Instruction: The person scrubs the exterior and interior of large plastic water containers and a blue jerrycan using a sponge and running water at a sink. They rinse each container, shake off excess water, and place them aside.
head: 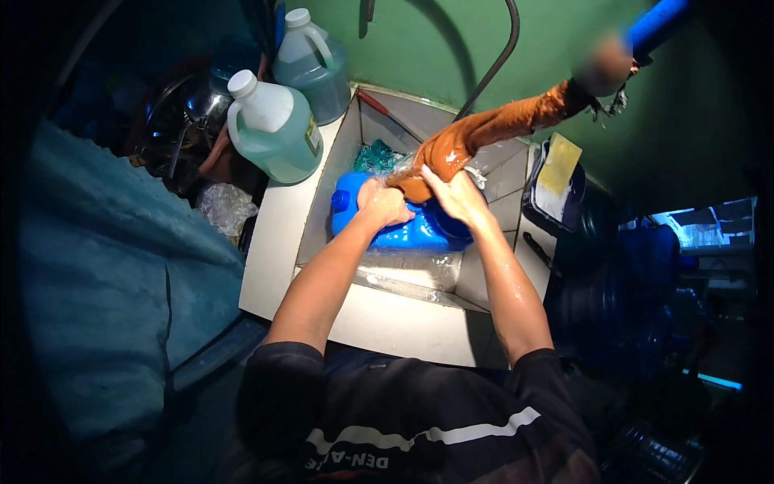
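Observation:
A blue plastic jug [411, 233] with a blue cap [340, 201] lies on its side in a tiled sink [417, 280]. My left hand [384, 202] is on top of it, wet, with fingers curled down against the jug; the cloth partly covers the spot they hold. An orange-brown cloth tube [514, 124], soaked, hangs down from a blue pipe [656, 24] at the upper right. My right hand [456, 193] grips its bunched lower part just above the jug. Water splashes between my hands at the cloth's lower end.
Two jugs of greenish liquid [284, 142] stand on the left ledge. A red-handled tool [375, 103] and green netting [373, 156] are in the sink's back. On the right ledge are a tub [547, 202] with a yellow sponge [559, 160] and a black-handled object [536, 248].

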Tool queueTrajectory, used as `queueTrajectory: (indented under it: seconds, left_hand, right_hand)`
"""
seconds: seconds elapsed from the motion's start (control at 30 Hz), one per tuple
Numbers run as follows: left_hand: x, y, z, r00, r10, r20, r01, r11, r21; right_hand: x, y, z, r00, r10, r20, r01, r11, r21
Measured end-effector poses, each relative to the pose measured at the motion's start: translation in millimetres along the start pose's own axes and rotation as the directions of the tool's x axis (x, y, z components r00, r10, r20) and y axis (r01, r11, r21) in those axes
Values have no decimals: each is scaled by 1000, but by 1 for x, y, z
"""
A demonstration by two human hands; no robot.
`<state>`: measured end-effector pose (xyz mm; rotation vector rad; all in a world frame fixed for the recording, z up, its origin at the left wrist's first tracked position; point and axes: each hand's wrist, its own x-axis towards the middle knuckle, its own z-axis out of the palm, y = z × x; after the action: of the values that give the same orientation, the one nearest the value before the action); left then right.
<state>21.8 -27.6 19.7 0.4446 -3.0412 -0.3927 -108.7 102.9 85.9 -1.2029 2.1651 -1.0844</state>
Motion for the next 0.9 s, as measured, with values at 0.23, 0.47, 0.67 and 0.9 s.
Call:
queueTrajectory:
  seconds: [0.23, 0.47, 0.67, 0.9]
  left_hand:
    - [4, 1, -14, 977, -115, 178, 133, 987, -91]
    - [22, 0, -15, 957, -128, 260, 149, 987, -64]
    - [17, 1, -23, 948, -128, 291, 166, 980, -109]
    - [7, 5, -25, 977, -60, 206, 88, 987, -132]
  right_hand:
    - [-8, 24, -2, 988, 47, 147, -34, 995, -92]
    - [-82, 12, -34, 958, -104, 268, 229, 841, -490]
    - [-103, 45, -54, 999, -20, -37, -7, 790, -613]
    - [-46, 98, -42, 964, 160, -212, -200, 962, -185]
